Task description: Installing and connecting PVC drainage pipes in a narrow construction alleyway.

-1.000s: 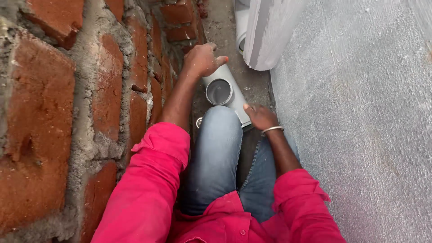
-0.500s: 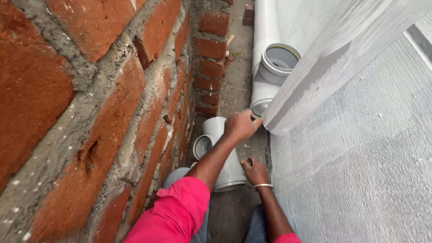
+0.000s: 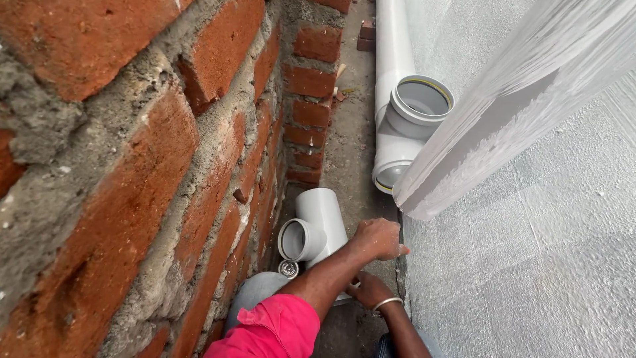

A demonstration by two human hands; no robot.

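A white tee pipe fitting (image 3: 322, 219) lies on the ground in a narrow gap, its side socket open toward the brick wall. My left hand (image 3: 379, 238) reaches across it from a pink sleeve (image 3: 278, 328). The fingers are curled at the fitting's right side, and one fingertip touches the edge of the grey plastered wall. What they grip is hidden. My right hand (image 3: 366, 290), with a metal bangle on the wrist, is closed on the near end of the fitting, partly behind my left forearm.
A rough red brick wall (image 3: 165, 172) fills the left. The grey plastered wall (image 3: 530, 252) and a sloped ledge (image 3: 517, 113) close the right. Farther up the gap lies a long white pipe with a branch socket (image 3: 419, 103). A small round metal piece (image 3: 288, 268) sits by my knee.
The view has swung up from my lap toward the far pipe. My left hand has drawn back from the far pipe's end to the right side of the tee fitting. My right hand stays low.
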